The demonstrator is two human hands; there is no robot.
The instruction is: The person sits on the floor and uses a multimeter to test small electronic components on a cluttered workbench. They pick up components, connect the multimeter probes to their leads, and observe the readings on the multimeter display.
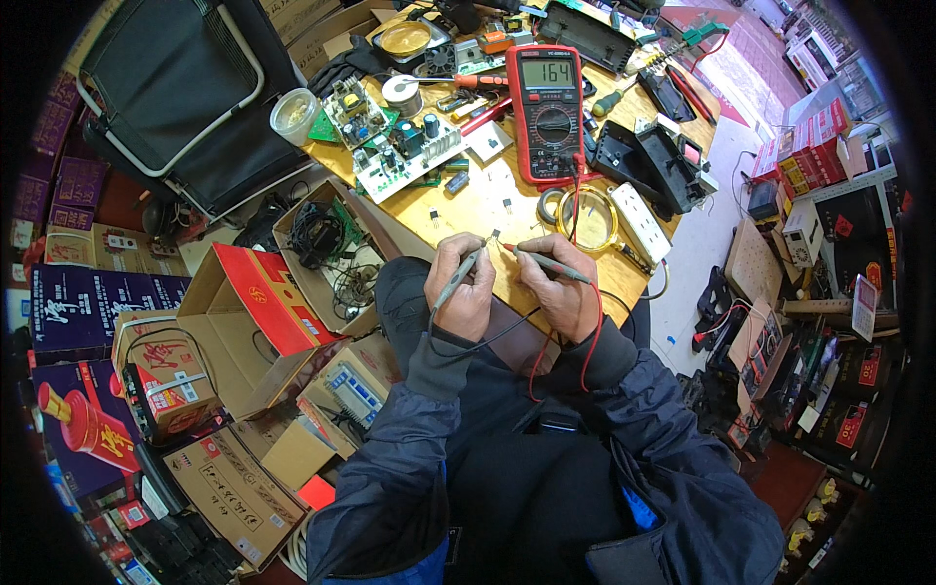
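Note:
My left hand [461, 285], closed, grips a dark test probe [454, 279] at the near edge of the wooden table [409, 210]. My right hand [560, 291] is closed around a second test probe [552, 265] with a red front end and a red lead. Between the two probe tips is a small black three-legged component [495, 234]; which fingers touch it is too small to tell. Beyond my hands lies a red and black multimeter [548, 117], its display lit. Two similar small components, one a transistor-like part [507, 205], lie on the wood.
Circuit boards [405, 146], a solder spool [402, 96] and a screwdriver [606, 101] crowd the far table. Right of my hands are a magnifier ring [612, 229], a white power strip [641, 224] and black plastic casings [653, 164]. Open cardboard boxes [219, 336] and a folding chair [190, 88] stand left.

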